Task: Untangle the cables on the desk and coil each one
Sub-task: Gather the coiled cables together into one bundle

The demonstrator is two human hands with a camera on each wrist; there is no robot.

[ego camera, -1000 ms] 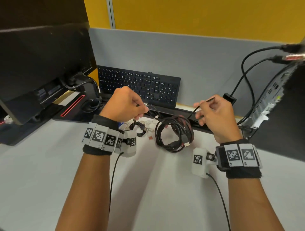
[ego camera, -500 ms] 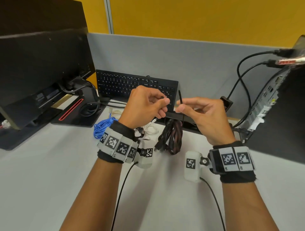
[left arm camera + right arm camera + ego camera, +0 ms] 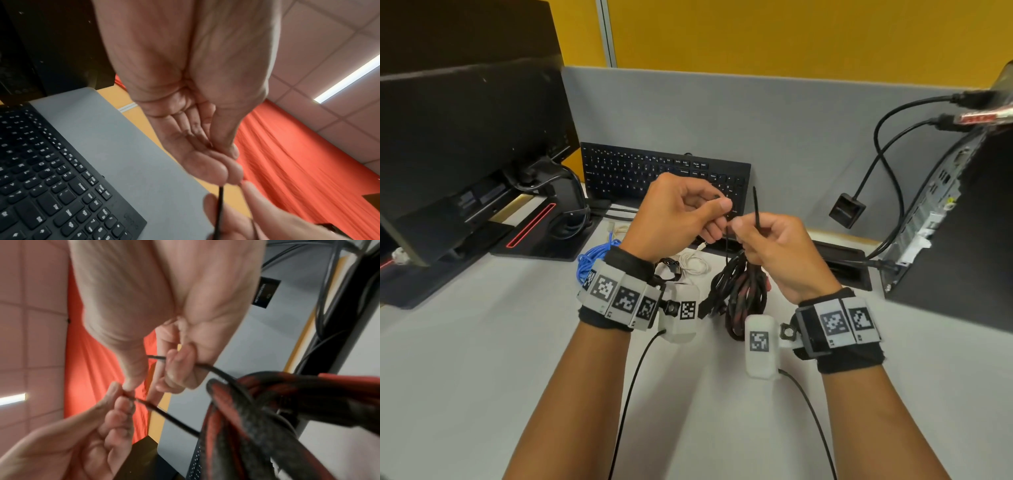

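Two hands now meet above the desk [image 3: 482,377]; a second ago they were apart. The left hand [image 3: 678,216] and right hand [image 3: 774,253] each pinch the thin black tie [image 3: 756,205] round the bundle [image 3: 739,294], which hangs lifted, so fastening looks near. Keyboard [image 3: 637,171] legends and a black tag's print are too blurred to read.

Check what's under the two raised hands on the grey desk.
Hanging below the right hand: a black and red-braided cable bundle. Under the left hand: a coiled white cable, a small black coil, a blue cable, each partly hidden by the wrist.
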